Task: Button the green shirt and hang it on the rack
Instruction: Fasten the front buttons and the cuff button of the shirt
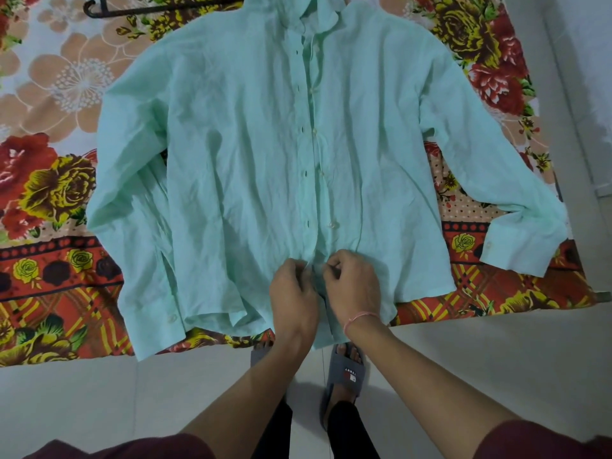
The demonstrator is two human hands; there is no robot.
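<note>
A pale green long-sleeved shirt (238, 154) lies flat, front up, on a flowered bedsheet, collar far from me and sleeves spread to both sides. Its front placket runs down the middle with white buttons and dark buttonholes lying side by side, unfastened above my hands. My left hand (293, 293) pinches the left placket edge near the hem. Just right of it, my right hand (352, 283), with a pink thread at the wrist, pinches the right edge. Both hands meet at the lowest button, which my fingers hide.
A black hanger (99, 9) lies on the flowered bedsheet (56, 193) at the top left, beyond the shirt's shoulder. The bed's near edge runs just below the hem. My feet in grey slippers (344, 372) stand on pale floor tiles.
</note>
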